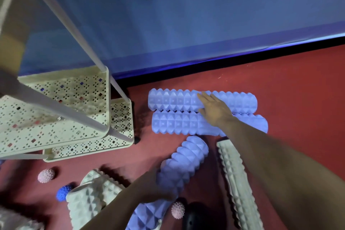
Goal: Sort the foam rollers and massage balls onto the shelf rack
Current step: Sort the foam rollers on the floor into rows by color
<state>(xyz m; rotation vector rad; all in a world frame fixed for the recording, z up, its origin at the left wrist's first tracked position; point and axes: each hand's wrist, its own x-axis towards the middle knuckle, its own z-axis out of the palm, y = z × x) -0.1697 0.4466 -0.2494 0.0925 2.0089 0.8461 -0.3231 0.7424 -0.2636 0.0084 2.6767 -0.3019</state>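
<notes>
Two long blue foam rollers lie side by side on the red floor, the far one (173, 100) and the near one (173, 124). My right hand (212, 108) lies flat across both, fingers straight. A third blue roller (186, 160) lies slanted nearer to me, and my left hand (151, 186) grips its side. A cream roller (237, 183) lies at the right, and another cream roller (89, 196) at the lower left. Spiky massage balls sit on the floor: pink (46, 175), blue (63, 192), pink (178, 210). The cream perforated shelf rack (119, 117) stands at the left.
A blue wall (186, 33) with a black skirting runs behind the rollers. A dark rounded object (197, 218) lies by the near pink ball. Another pale roller end (16, 220) shows at the bottom left corner. Red floor (298, 89) stretches to the right.
</notes>
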